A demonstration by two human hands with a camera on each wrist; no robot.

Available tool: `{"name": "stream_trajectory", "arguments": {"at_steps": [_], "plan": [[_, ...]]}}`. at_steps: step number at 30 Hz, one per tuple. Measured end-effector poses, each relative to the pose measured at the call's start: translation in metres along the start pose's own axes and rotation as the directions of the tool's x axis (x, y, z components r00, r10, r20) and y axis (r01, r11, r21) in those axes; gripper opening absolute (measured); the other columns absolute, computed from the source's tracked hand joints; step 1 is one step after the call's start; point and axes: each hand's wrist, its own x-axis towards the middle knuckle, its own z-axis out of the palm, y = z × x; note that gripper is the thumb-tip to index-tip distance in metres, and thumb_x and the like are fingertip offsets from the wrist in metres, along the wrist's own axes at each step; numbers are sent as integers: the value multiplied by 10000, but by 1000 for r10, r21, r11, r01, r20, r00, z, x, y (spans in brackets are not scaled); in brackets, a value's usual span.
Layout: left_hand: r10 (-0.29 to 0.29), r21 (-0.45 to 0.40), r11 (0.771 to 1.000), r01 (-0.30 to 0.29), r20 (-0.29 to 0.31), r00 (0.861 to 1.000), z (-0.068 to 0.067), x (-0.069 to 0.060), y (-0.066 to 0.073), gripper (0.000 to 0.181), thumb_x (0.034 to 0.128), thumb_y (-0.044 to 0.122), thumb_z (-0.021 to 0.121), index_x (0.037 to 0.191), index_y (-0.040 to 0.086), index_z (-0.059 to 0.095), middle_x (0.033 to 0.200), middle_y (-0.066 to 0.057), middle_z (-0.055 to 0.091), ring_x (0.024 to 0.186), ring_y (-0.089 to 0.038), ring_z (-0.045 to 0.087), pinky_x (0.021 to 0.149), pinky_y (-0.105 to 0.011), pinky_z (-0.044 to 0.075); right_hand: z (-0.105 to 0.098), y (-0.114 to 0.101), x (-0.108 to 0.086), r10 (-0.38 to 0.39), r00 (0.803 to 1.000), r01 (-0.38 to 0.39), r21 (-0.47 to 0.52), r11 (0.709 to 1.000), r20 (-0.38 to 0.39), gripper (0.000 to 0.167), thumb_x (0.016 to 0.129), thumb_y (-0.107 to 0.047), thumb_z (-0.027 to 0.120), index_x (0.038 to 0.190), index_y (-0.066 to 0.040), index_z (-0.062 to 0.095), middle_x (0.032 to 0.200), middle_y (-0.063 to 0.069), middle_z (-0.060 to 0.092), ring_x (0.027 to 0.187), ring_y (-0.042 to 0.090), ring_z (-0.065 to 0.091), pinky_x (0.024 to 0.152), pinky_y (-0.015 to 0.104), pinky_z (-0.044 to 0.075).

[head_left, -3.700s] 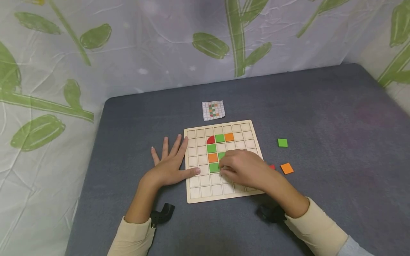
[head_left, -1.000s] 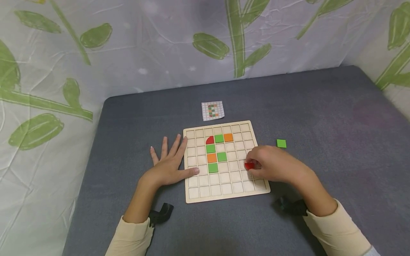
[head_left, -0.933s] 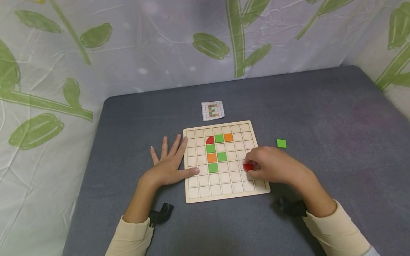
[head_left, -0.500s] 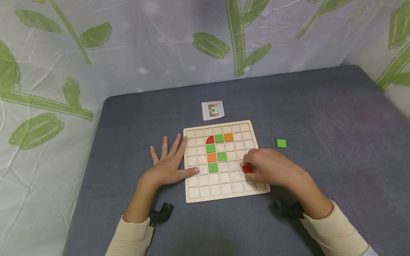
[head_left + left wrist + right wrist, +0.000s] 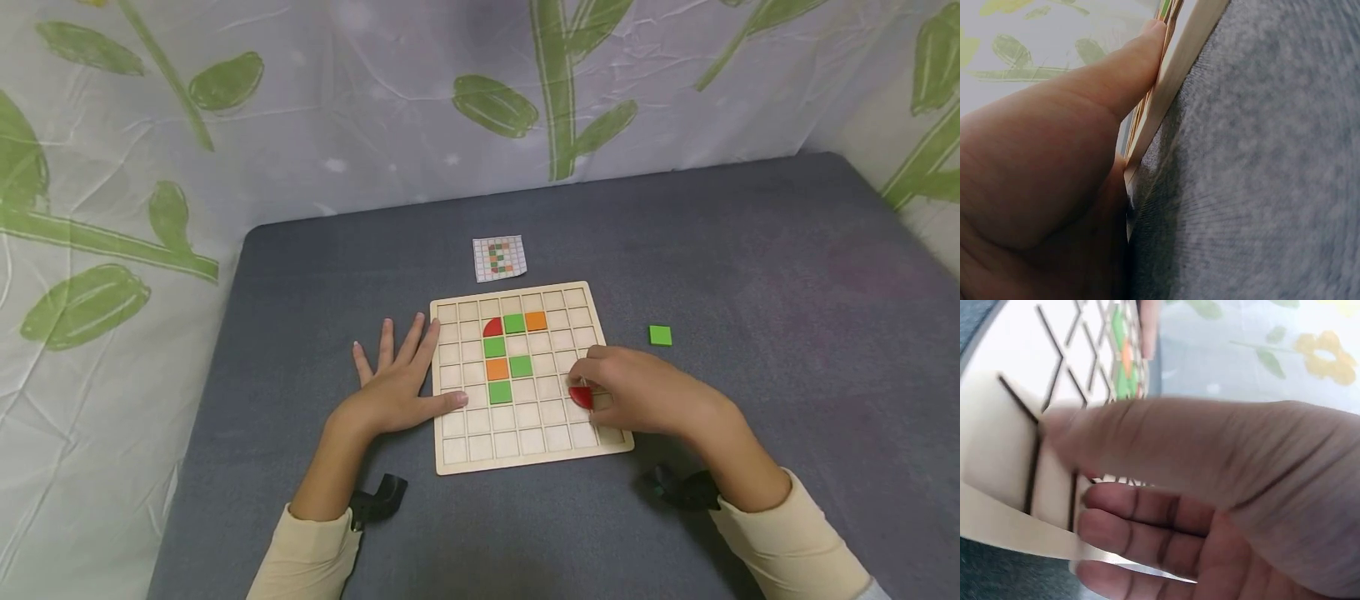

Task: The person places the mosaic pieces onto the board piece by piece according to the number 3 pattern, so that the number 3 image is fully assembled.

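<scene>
A light wooden grid board (image 5: 495, 448) lies on the dark table. In its cells sit a red quarter-circle tile (image 5: 492, 327), orange tiles (image 5: 497, 369) and several green tiles (image 5: 499, 392). My left hand (image 5: 393, 400) lies with fingers spread beside the board's left edge, its thumb resting on the board. Over the board's right side, my right hand (image 5: 630, 390) holds another red quarter-circle tile (image 5: 581, 397) at its fingertips, with the curved side toward me. In the right wrist view, the thumb (image 5: 1147, 434) covers nearly all of that tile.
A loose green tile (image 5: 660, 335) lies on the table right of the board. Behind the board is a small printed card (image 5: 500, 258) with a coloured grid pattern. A leaf-printed sheet (image 5: 360, 100) hangs beyond the table's far edge.
My right hand has moved from the board's middle to its right side, leaving a green tile in a cell. The red tile has come into its fingers and turned slightly. My left hand stays put.
</scene>
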Motion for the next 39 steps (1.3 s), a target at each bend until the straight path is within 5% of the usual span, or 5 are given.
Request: {"name": "stream_trajectory", "arguments": {"at_steps": [14, 28, 39], "plan": [[-1, 8, 1000, 1, 0, 1000, 0, 0, -1, 1126, 841, 730, 605, 1628, 202, -3, 1675, -79, -79, 1460, -382, -263, 1009, -677, -267, 3, 5, 3, -49, 998, 49, -10, 999, -31, 185, 766, 28, 740, 795, -133, 655, 757, -41, 525, 696, 92, 462, 635, 272, 417], [5, 2, 1000, -5, -6, 1000, 0, 1, 0, 1123, 839, 715, 623, 1630, 206, 9, 1676, -75, -73, 1464, -375, -259, 1012, -672, -268, 12, 0, 9, -187, 978, 189, 11, 982, -89, 204, 780, -3, 740, 734, -171, 635, 711, -70, 492, 659, 39, 427, 592, 235, 392], [0, 12, 1000, 0, 4, 1000, 0, 1, -1, 1133, 837, 741, 601, 1626, 221, -23, 1674, -49, -99, 1456, -355, -282, 1011, -658, -280, 16, -4, 13, -175, 980, 180, 57, 982, -91, 140, 868, -82, 732, 770, -154, 663, 700, -64, 485, 649, 37, 417, 592, 238, 389]]}}
